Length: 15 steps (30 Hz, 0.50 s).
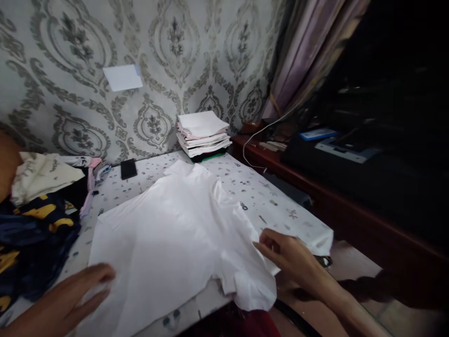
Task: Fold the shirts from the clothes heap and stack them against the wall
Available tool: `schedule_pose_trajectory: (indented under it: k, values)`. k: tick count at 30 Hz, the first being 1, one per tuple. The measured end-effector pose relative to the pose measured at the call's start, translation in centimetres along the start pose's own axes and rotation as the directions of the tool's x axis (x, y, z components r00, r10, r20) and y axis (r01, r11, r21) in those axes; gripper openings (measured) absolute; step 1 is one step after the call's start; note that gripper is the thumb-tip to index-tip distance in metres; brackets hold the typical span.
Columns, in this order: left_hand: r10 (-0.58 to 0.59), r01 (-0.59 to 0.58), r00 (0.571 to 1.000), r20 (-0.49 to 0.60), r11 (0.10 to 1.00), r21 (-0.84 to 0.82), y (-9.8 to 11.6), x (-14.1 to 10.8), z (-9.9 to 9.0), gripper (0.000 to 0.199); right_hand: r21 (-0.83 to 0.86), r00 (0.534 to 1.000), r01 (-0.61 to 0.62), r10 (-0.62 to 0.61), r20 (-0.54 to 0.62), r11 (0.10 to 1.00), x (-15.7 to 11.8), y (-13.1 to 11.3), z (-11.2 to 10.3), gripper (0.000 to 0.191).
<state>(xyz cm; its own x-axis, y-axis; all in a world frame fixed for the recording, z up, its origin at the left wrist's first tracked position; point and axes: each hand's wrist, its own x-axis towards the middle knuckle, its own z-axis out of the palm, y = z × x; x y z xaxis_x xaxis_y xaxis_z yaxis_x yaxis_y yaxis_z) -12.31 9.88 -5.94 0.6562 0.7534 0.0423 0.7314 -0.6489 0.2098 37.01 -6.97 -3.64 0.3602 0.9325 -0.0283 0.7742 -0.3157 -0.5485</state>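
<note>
A white short-sleeved shirt (168, 234) lies spread over the patterned tablecloth, its collar toward the wall and some creases along its right side. One sleeve hangs past the front right edge of the table. My left hand (79, 292) is over the shirt's left side, slightly blurred, thumb and fingers apart and nothing held. Beside the right edge of the shirt is my right hand (286, 250), its fingers loosely curled with a gap to the thumb. The thumb tip overlaps the fabric edge; I cannot tell whether it touches.
A stack of folded clothes (203, 133) stands at the back against the wall. A black phone (128, 169) lies at the back left. Heaped clothes (42, 220) cover the left side. A dark red wooden stand (315, 192) with a cable (247, 145) borders the tablecloth (273, 206) on the right.
</note>
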Motion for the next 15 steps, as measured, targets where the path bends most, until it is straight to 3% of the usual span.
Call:
schedule_pose_trajectory:
  k: [4, 6, 8, 11, 13, 15]
  values:
    - [0.062, -0.054, 0.997, 0.042, 0.983, -0.175, 4.1, 6.1, -1.6, 0.042, -0.012, 0.963, 0.269, -0.269, 0.006, 0.963, 7.3, -3.7, 1.4, 0.023]
    - [0.094, -0.084, 0.995, 0.038, 0.976, -0.201, 5.5, 8.8, -0.6, 0.045, 0.008, 0.908, 0.417, -0.417, 0.052, 0.909, 11.2, -5.8, 3.3, 0.02]
    - [0.112, -0.104, 0.993, 0.042, 0.982, -0.16, 5.4, 11.2, 1.1, 0.048, 0.033, 0.842, 0.528, -0.529, 0.111, 0.848, 15.0, -7.4, 5.6, 0.02]
    - [0.02, -0.019, 0.999, 0.031, 0.999, -0.034, 2.1, 14.3, 3.1, 0.052, 0.001, 0.793, 0.596, -0.589, 0.156, 0.803, 20.4, -8.7, 8.3, 0.023]
    - [-0.17, 0.17, 0.985, -0.008, 0.984, 0.05, -1.6, 16.1, 3.2, 0.053, -0.054, 0.813, 0.574, -0.561, 0.155, 0.817, 23.7, -9.0, 9.3, 0.026]
    - [-0.388, 0.392, 0.92, -0.058, 0.912, 0.119, -5.3, 17.3, 2.4, 0.055, -0.098, 0.845, 0.531, -0.516, 0.142, 0.842, 26.5, -8.9, 9.8, 0.031]
